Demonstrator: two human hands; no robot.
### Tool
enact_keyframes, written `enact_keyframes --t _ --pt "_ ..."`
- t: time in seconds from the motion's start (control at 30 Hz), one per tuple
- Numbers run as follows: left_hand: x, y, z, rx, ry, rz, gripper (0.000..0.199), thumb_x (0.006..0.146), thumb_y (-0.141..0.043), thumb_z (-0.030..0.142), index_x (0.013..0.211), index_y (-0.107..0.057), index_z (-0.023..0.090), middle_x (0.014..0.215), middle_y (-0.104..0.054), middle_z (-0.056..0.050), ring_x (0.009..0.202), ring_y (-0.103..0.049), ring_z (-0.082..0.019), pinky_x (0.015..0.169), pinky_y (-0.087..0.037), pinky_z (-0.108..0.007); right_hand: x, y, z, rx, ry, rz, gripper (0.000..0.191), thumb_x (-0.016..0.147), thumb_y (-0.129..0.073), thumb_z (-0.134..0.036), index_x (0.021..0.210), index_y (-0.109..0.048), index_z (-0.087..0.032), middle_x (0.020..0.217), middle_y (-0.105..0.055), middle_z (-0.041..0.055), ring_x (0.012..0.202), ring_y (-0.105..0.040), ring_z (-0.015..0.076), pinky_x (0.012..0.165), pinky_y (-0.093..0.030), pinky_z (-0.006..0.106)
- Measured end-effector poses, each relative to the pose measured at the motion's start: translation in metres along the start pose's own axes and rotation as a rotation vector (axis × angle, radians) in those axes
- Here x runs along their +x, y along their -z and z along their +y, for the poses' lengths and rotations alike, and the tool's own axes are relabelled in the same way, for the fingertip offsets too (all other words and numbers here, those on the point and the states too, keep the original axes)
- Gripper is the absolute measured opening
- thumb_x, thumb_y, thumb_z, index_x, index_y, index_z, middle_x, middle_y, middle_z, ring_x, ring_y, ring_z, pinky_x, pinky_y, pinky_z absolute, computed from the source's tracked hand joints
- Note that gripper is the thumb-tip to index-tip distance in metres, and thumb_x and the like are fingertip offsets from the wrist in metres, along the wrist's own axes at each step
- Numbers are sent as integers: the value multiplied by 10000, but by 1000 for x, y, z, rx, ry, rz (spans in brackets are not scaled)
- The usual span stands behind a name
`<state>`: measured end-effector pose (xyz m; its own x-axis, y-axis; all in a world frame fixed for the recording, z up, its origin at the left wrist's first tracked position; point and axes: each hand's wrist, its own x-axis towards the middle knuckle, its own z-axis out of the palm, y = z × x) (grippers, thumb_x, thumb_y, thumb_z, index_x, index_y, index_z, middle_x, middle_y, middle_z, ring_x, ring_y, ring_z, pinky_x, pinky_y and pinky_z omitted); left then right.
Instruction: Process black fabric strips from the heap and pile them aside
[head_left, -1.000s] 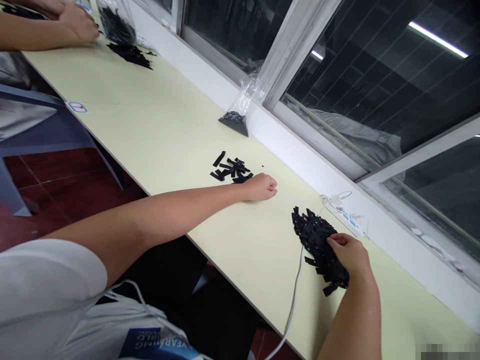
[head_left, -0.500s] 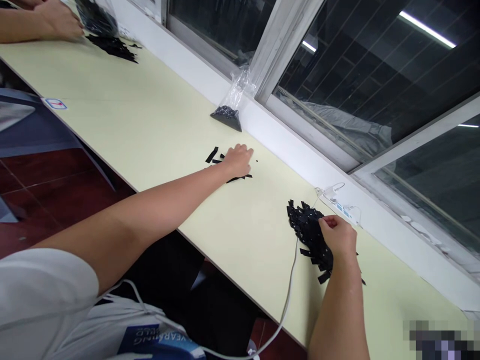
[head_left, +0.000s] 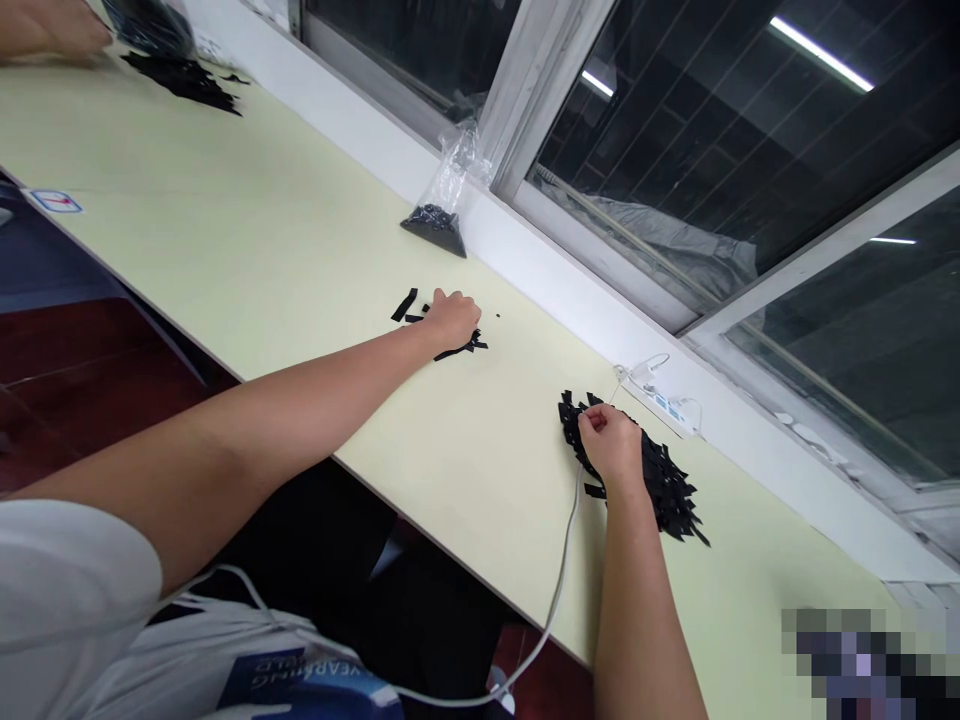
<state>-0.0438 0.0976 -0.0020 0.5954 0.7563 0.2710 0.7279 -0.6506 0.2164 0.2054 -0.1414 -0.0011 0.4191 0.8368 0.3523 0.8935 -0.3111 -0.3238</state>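
Observation:
My left hand rests over a small scatter of black strips, its fingers curled down so that their tips are hidden. Some strips poke out on both sides of it. Above the near part of a larger pile of black strips, my right hand has thumb and fingers pinched together. Whatever lies in that pinch is too small or too hidden to make out. Small light specks show on the pile's pieces.
A clear plastic bag with black pieces leans by the window ledge. Near the wall lies a white power strip; a white cable crosses the table. Another person's hand is at far left, beside more black strips.
My right hand has shifted leftward across the larger pile, uncovering its right part. My left hand stays over the small scatter. The whole view has moved slightly, and the other person's hand sits further left.

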Motion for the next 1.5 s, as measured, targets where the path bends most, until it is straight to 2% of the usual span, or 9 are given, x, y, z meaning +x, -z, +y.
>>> enact_keyframes --t 0.17,0.27,0.4,0.5,0.83,1.07,1.23,1.37,1.5 --pt "-12 9 24 -295 -87 -15 332 1001 -334 283 1118 -611 143 1009 -661 -145 818 -550 -220 756 -365 -350 -3 -3 -13 64 55 62 285 877 -525 -435 808 -672 -201 747 -684 63 681 -583 206 737 -422 339" --pt "-26 11 51 -433 -233 -43 300 1013 -341 326 1094 -584 170 934 -658 -108 749 -532 -187 675 -345 -312 -7 -9 -28 190 93 60 404 924 -482 -526 970 -688 -181 885 -720 93 744 -613 213 763 -447 346" --pt "-44 5 83 -508 -440 -129 256 1016 -366 339 1015 -571 184 874 -650 -87 685 -508 -164 634 -318 -301 -10 -23 -48 499 70 -89 503 901 -522 -606 1148 -645 -185 1019 -732 107 867 -657 226 773 -489 343" --pt "-51 -4 92 -504 -499 -195 207 1000 -401 308 972 -568 189 845 -644 -74 669 -505 -156 613 -302 -293 -10 -32 -55 710 15 -228 537 844 -606 -631 1140 -649 -184 963 -730 93 812 -661 211 671 -488 308" --pt "-49 -13 85 -397 -545 -208 269 995 -433 373 1025 -641 205 829 -666 -65 661 -521 -164 594 -283 -284 -9 -33 -45 816 -122 -351 545 683 -774 -597 995 -743 -152 646 -632 10 556 -497 126 503 -385 261" --pt "-38 2 61 -426 -407 -162 429 994 -398 497 956 -688 184 883 -698 -87 721 -575 -187 654 -335 -298 -9 -37 -42 865 -231 -299 516 607 -825 -570 927 -708 -182 704 -678 29 602 -587 156 477 -414 253" --pt "-26 6 46 -385 -399 -8 473 1021 -347 477 961 -703 172 978 -718 -101 880 -615 -211 779 -385 -315 -9 -36 -43 891 -275 -282 525 587 -838 -535 956 -701 -188 732 -688 37 632 -631 178 464 -407 246" --pt "-29 6 52 -458 -477 61 350 1002 -425 372 1098 -689 164 1155 -702 -107 1090 -589 -216 927 -392 -321 -9 -35 -44 904 -257 -299 531 599 -839 -514 998 -697 -193 798 -709 46 653 -632 168 482 -406 237" --pt "-44 4 70 -593 -576 -63 262 922 -568 334 1086 -701 178 1115 -715 -95 1026 -611 -189 889 -423 -298 -10 -33 -47 909 -226 -316 556 613 -839 -523 1026 -675 -189 798 -700 35 643 -597 145 479 -376 222"
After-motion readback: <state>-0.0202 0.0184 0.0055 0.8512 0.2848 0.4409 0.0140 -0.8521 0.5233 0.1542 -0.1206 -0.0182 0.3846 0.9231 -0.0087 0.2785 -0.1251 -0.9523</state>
